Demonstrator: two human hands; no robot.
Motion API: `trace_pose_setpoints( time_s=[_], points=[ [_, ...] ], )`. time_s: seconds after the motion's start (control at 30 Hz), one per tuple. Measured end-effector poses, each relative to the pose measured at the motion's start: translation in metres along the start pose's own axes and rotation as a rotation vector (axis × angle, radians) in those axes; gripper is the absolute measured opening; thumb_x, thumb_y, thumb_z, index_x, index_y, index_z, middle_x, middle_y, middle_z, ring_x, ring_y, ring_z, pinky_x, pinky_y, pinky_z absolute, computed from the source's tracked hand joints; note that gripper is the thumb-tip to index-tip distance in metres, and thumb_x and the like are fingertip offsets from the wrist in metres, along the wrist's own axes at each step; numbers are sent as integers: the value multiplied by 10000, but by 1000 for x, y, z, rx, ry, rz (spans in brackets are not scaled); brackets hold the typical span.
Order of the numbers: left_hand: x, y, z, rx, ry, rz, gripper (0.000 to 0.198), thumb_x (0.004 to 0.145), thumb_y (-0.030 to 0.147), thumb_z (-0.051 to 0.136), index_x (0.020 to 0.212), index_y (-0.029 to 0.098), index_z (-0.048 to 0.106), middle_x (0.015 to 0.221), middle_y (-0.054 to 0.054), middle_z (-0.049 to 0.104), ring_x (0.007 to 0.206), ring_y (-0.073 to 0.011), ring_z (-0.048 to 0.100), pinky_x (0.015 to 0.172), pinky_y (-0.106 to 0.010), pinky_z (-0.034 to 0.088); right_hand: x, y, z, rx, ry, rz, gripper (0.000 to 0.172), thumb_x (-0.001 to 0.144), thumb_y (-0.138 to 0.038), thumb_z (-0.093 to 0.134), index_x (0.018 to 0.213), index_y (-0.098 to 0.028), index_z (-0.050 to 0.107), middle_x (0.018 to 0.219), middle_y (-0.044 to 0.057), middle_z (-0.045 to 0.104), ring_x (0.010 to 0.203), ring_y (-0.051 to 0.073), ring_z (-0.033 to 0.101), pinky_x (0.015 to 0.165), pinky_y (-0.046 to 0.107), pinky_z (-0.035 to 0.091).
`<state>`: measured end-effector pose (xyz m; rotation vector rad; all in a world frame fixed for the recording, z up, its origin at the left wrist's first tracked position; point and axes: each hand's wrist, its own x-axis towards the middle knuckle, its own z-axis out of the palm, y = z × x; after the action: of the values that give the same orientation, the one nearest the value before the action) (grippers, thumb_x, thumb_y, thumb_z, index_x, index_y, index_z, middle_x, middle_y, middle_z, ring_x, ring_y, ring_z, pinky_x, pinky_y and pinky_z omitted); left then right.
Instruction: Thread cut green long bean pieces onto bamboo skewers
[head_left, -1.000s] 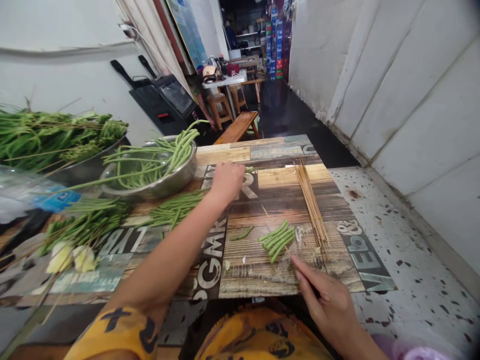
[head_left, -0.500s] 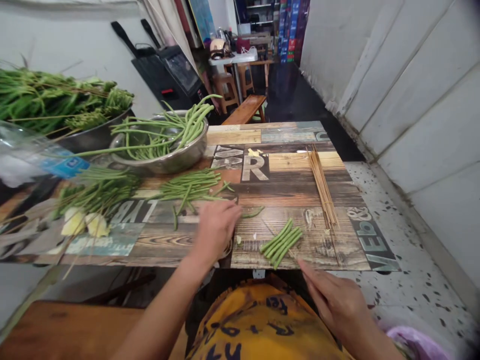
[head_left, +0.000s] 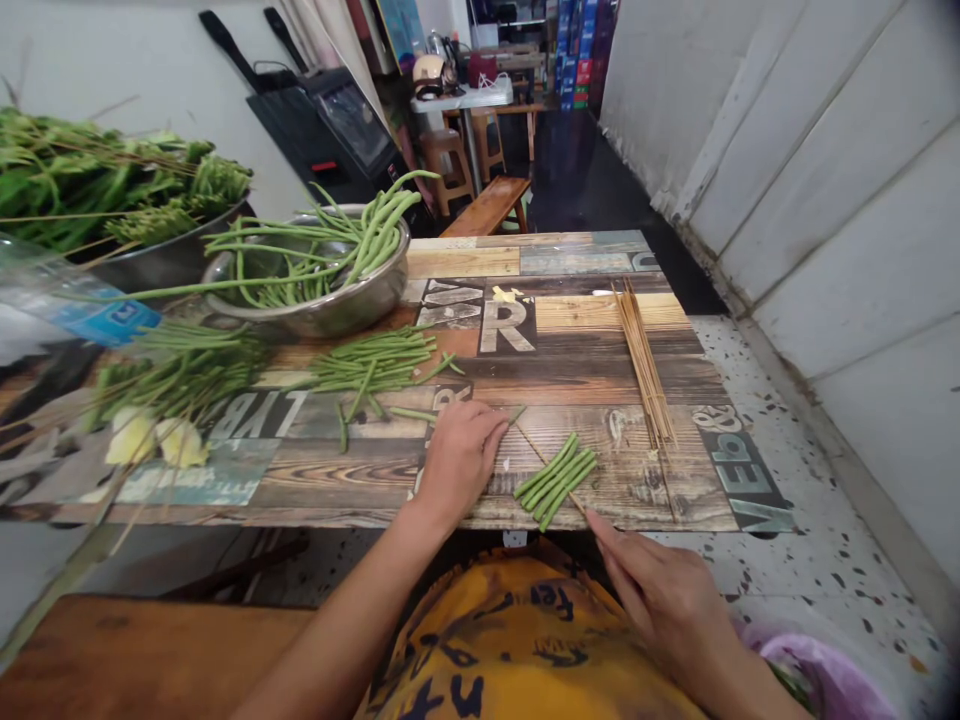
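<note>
Green bean pieces (head_left: 555, 482) lie side by side on a thin skewer (head_left: 576, 502), near the front edge of the tabletop (head_left: 600, 385). The right hand (head_left: 660, 585) has its fingers closed on the skewer's near end. The left hand (head_left: 463, 455) is now beside the skewer's far tip; a second ago it reached farther off, by the letter R. Its fingers cover most of a loose bean piece (head_left: 517, 414), and I cannot tell whether they grip it.

To the right lies a bundle of bare skewers (head_left: 643, 375). Left of the hands, cut beans (head_left: 375, 358) are heaped in front of the bowl, with a few stray pieces (head_left: 360, 400) nearer. Farther left are skewered bundles (head_left: 180, 380) and two pale yellow pieces (head_left: 180, 443).

A metal bowl (head_left: 337, 310) holds long uncut beans (head_left: 375, 235); behind it, a larger basin (head_left: 169, 255) is piled with leafy greens (head_left: 90, 185).
</note>
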<state>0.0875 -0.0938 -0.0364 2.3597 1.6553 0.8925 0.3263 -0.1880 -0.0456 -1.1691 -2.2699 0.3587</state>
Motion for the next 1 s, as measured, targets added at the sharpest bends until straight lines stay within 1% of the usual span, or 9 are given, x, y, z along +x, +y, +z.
trace_pose_setpoints(
  time_s=[0.17, 0.27, 0.4, 0.53, 0.67, 0.83, 1.0],
  points=[
    [-3, -2, 1, -42, 50, 7, 163, 873, 201, 491, 891, 171, 651, 834, -58, 647, 813, -178, 566, 783, -351, 453, 1, 0, -1, -28, -18, 4, 378, 929, -125, 369, 1290, -136, 481, 743, 39, 681, 563, 121, 611, 521, 219, 477],
    [-4, -1, 1, -51, 63, 11, 152, 872, 196, 494, 874, 174, 644, 845, -51, 653, 822, -174, 570, 798, -343, 456, 2, -1, 0, -16, -17, 5, 381, 928, -123, 368, 1292, -137, 478, 735, 35, 678, 561, 118, 608, 525, 218, 472],
    [-3, 0, 0, -29, 56, -15, 175, 872, 189, 484, 838, 164, 653, 842, -60, 635, 806, -166, 564, 755, -310, 468, 3, -1, 0, -18, -27, -14, 362, 933, -125, 358, 1268, -108, 493, 705, 40, 672, 549, 119, 604, 507, 217, 465],
    [-2, 1, -1, -5, 59, -14, 180, 867, 190, 492, 811, 159, 660, 793, -55, 638, 766, -166, 559, 733, -312, 464, 4, -1, 0, -31, -39, -22, 350, 930, -125, 359, 1242, -81, 511, 717, 55, 677, 558, 125, 616, 513, 221, 481],
    [-2, 0, -1, -17, 86, -7, 161, 854, 176, 508, 824, 157, 665, 790, -54, 651, 759, -166, 561, 734, -317, 465, 6, -2, 0, -10, -25, -25, 370, 918, -107, 369, 1265, -107, 500, 716, 45, 675, 568, 118, 618, 550, 214, 494],
    [-2, 0, -1, -39, 103, -3, 160, 847, 172, 512, 818, 158, 668, 786, -52, 663, 756, -163, 574, 739, -320, 473, 8, -3, 0, -1, -59, -15, 392, 912, -99, 365, 1289, -102, 472, 699, 30, 656, 540, 125, 596, 484, 227, 457],
    [-1, 2, -1, -54, 107, -9, 172, 848, 168, 501, 788, 167, 662, 780, -49, 662, 744, -160, 573, 718, -321, 479, 7, -2, 3, -1, -23, -25, 422, 915, -111, 365, 1329, -136, 439, 702, 24, 663, 540, 115, 593, 484, 217, 442]
  ],
)
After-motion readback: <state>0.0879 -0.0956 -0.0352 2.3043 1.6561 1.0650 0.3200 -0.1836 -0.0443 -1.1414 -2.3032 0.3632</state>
